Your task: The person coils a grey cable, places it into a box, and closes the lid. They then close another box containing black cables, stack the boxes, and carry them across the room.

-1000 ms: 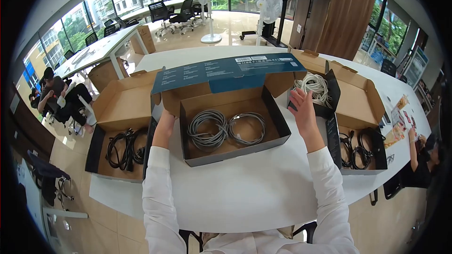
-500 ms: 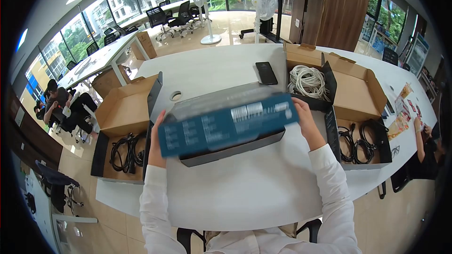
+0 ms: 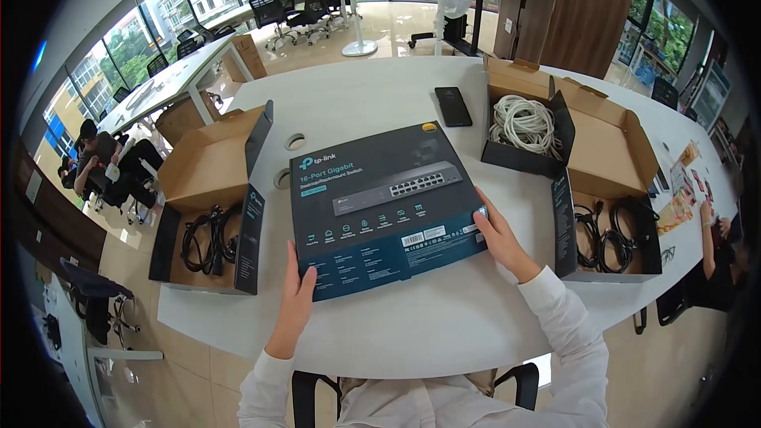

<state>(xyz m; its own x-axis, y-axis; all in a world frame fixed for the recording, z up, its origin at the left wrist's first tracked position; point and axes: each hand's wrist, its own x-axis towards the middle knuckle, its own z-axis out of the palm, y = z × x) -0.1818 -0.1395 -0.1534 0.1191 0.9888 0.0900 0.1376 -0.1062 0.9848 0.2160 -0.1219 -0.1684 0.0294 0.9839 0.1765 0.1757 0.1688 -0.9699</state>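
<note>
The lid that was up a moment before had come down. Now the blue box [image 3: 384,206] was shut and lay flat on the white table [image 3: 444,317], right in front of us. The gray cables inside it were hidden.

Our left hand [image 3: 297,301] lay against the box's near left corner. Its fingers were stretched out straight and held nothing. Our right hand [image 3: 495,238] rested at the near right corner. Its fingers were open along the edge, touching the box but not gripping it.

A black phone [image 3: 453,105] lay past the box. To the right of the phone a brown box [image 3: 507,79] stood open with white cables [image 3: 523,123] in it. Closer to us on the right, an open box [image 3: 614,158] held black cables [image 3: 606,234]. Another open box on the left [image 3: 208,170] had black cables in it too.
</note>
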